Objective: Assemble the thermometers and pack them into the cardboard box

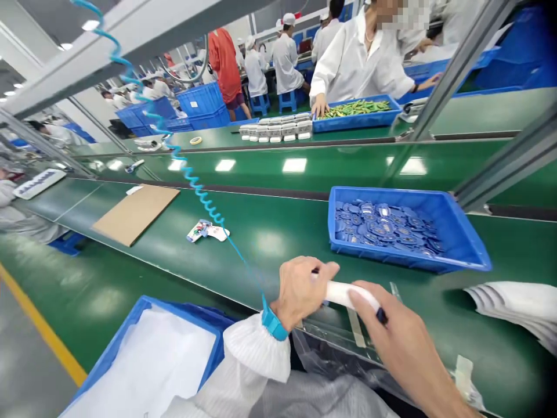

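Near the bench's front edge, a white curved plastic housing (342, 293) is held between my two hands. My left hand (302, 287), wearing a teal wrist strap (273, 322), is closed around one end. From the other side my right hand (391, 322) grips it, with the thumb along the top. A small dark part (382, 316) shows at its right end; the rest is covered by my fingers. To the left on the bench lies a white gun-shaped housing (213, 232) with coloured parts inside. Beyond my hands stands a blue bin (452, 267) of flat blue parts (387, 226).
A coiled blue cord (198, 188) runs from the overhead beam to my strap. Cardboard (137, 213) lies left, stacked white sheets (517, 302) right. A blue crate (213, 354) with a white liner stands below. Across the line, a co-worker (357, 58) touches a tray of yellow-green parts (357, 110).
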